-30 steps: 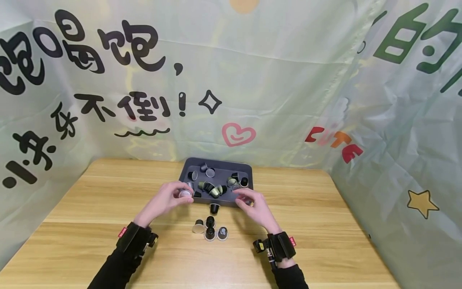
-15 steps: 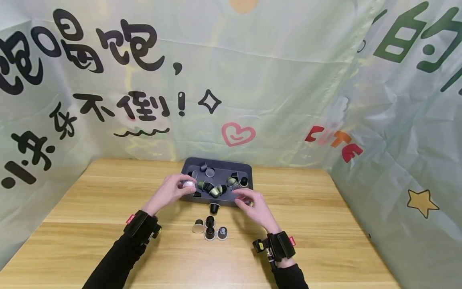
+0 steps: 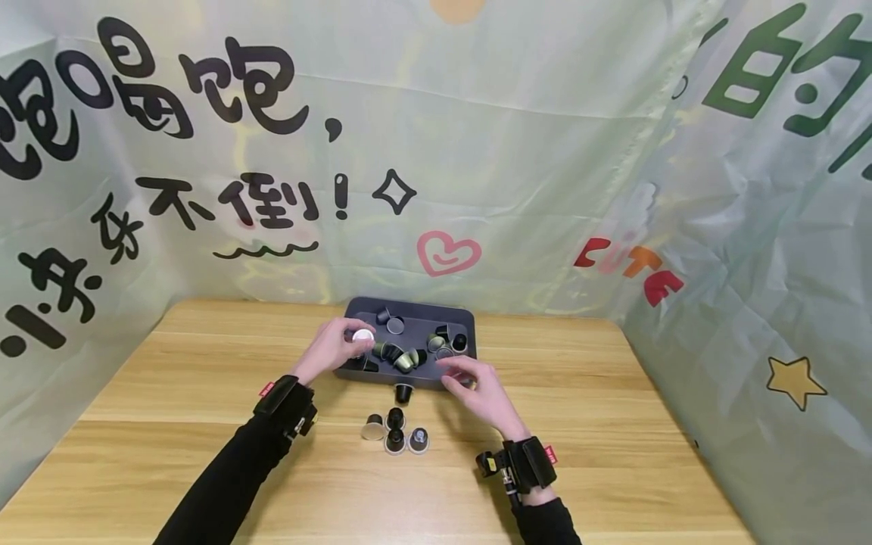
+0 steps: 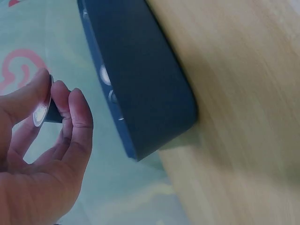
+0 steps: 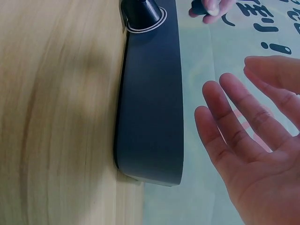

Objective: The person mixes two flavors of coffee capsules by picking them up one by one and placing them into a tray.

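Observation:
My left hand (image 3: pixel 328 350) pinches a coffee capsule (image 3: pixel 363 335) between thumb and fingertips, above the left part of a dark grey tray (image 3: pixel 381 378). In the left wrist view that capsule (image 4: pixel 54 112) has a dark body and a pale round lid turned toward the thumb. Several black, green and grey coffee capsules (image 3: pixel 405 362) lie scattered in the tray. By the tray's front right corner hovers my right hand (image 3: pixel 482 390); the right wrist view shows its fingers (image 5: pixel 236 124) spread and relaxed, with nothing held.
A black capsule (image 3: pixel 403 393) stands right at the tray's front wall. Nearer on the wooden table (image 3: pixel 579 424) are a cream-rimmed capsule (image 3: pixel 373 428), two black ones (image 3: pixel 395 441) and a grey-topped one (image 3: pixel 418 440). A printed cloth (image 3: pixel 531 166) encloses the table behind and at both sides.
My left hand has moved forward and right with the pinched capsule, from the tray's front left corner to over its inside. The right hand stays in place.

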Available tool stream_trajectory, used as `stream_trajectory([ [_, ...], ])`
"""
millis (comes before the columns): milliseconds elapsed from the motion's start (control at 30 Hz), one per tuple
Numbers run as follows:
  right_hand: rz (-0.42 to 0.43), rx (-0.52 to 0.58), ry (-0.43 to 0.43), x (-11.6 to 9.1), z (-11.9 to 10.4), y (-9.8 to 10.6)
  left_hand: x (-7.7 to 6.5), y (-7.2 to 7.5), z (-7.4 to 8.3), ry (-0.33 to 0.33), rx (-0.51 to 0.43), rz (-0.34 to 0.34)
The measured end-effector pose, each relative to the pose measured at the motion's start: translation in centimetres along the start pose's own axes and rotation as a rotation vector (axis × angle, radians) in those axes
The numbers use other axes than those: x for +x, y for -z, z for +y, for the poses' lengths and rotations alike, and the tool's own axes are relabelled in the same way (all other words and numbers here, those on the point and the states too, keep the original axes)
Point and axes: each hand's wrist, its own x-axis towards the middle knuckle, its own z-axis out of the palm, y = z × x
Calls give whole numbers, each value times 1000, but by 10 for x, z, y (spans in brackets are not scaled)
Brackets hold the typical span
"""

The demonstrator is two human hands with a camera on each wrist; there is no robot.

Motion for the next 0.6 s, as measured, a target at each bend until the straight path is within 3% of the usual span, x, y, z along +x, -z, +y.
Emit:
stream_trajectory([
  [300,-18,16,-28,-1,-1,1,23,-8,-6,39,65,15],
  [600,-17,21,-13,0,-1,2,30,-16,-8,93,2,25],
])
